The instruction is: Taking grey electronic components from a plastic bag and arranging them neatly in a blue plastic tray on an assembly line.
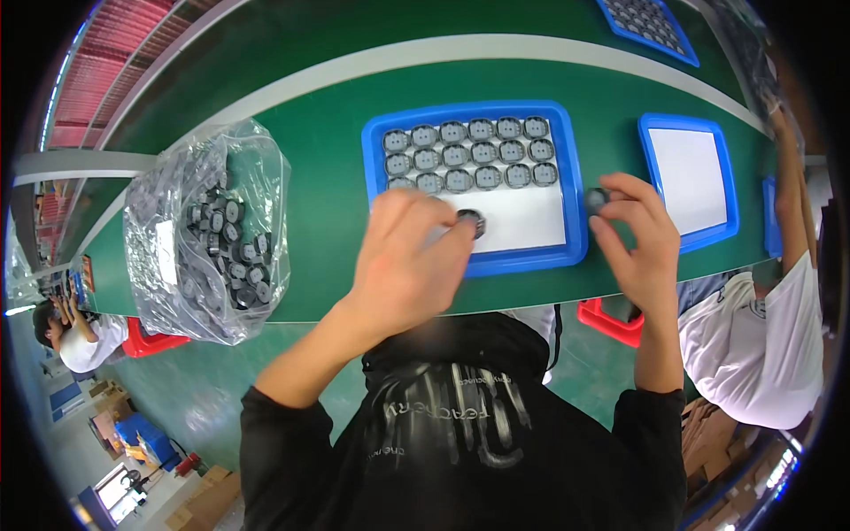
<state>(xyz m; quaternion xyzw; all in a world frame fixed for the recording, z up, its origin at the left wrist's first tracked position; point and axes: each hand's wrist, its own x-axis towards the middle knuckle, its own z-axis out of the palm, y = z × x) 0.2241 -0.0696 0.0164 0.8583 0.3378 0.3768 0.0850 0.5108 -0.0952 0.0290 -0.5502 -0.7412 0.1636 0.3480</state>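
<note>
My left hand (407,252) is over the near half of a blue tray (577,177), its fingers pinched on a small round dark plastic part (475,221) above the white sheet (531,217). Rows of similar round grey parts (454,155) with dark rims stand in the far half of the tray. The hand covers part of the nearest row and the tray's near left corner. Just off the tray's right edge, my right hand (637,234) grips another round dark part (596,200) between thumb and fingers.
A clear plastic bag (146,230) of loose dark parts (232,234) lies left on the green table (323,221). To the right is a blue tray (646,146) with a bare white sheet; a filled tray (651,31) is farther back. A person (753,345) in white is at right.
</note>
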